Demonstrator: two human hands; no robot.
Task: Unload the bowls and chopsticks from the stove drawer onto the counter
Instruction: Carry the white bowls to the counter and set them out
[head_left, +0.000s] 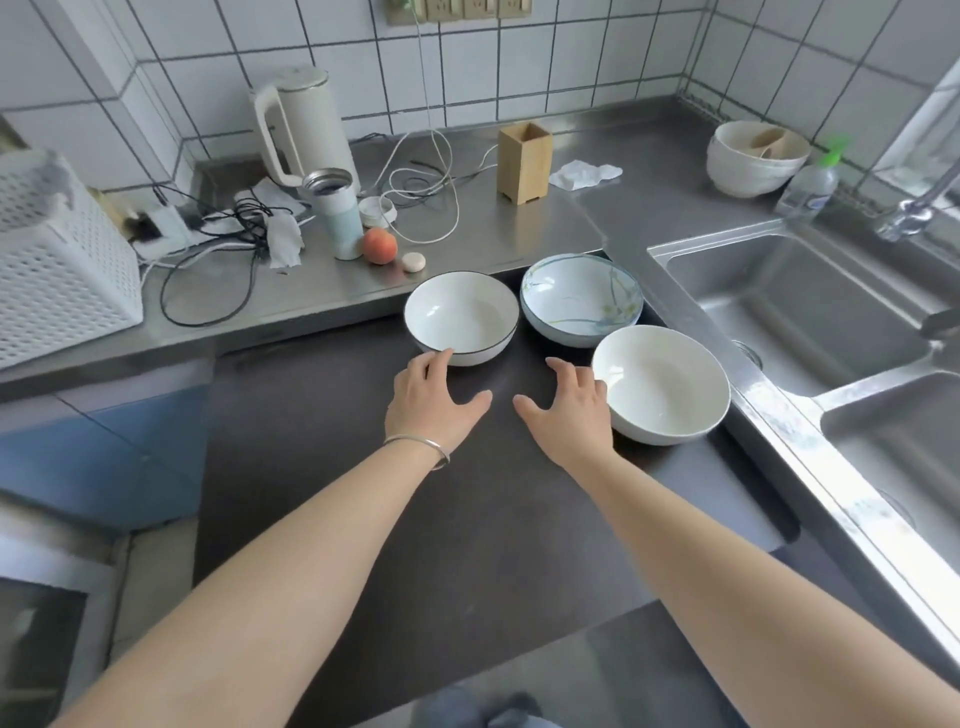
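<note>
— Where are our hands?
— Mid-frame, both grips spread flat, holding nothing. Our left hand (434, 397) touches the black-rimmed bowl (461, 316); our right hand (569, 402) brushes the plain white bowl (662, 382).
— And the third?
— The patterned bowl (581, 297) sits above them, all three on the dark surface (322, 467). The steel desk (467, 228) lies beyond, upper frame.

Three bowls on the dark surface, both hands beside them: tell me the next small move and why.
Probably draw both hands back from the bowls. The left hand lies open with fingertips at the dark-rimmed bowl; the right hand lies open against the plain white bowl. All three, the patterned bowl included, stand upright, and no chopsticks show yet.
</note>
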